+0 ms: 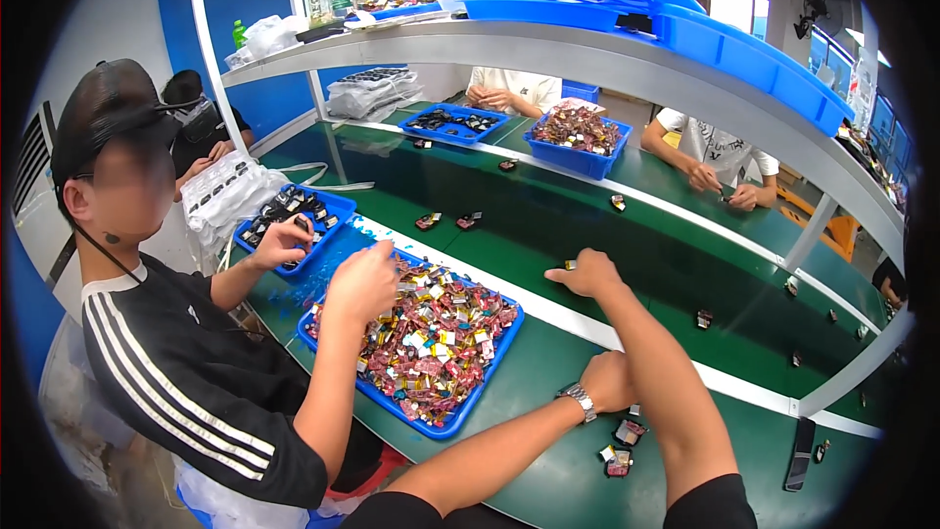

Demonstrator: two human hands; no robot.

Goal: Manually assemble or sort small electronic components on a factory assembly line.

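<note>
My right hand (593, 275) reaches over the dark green conveyor belt (509, 211), thumb pointing left. A small electronic part (570, 264) with a bit of yellow shows between its thumb and curled fingers. My left hand (609, 382), with a metal watch (578, 400) at the wrist, is closed above the near green tabletop. My right forearm crosses in front of it and hides its fingertips, so whatever it holds cannot be made out. Just below it on the tabletop lie small electronic parts, one black-edged (629, 431) and one reddish (615, 461).
On my left, a person in black (196, 372) works over a blue tray (446, 429) heaped with parts and a blue bin (343, 204) of black pieces. Across the belt, other people handle parts beside a full blue bin (578, 165). A metal shelf (548, 44) spans overhead. A phone (799, 454) lies right.
</note>
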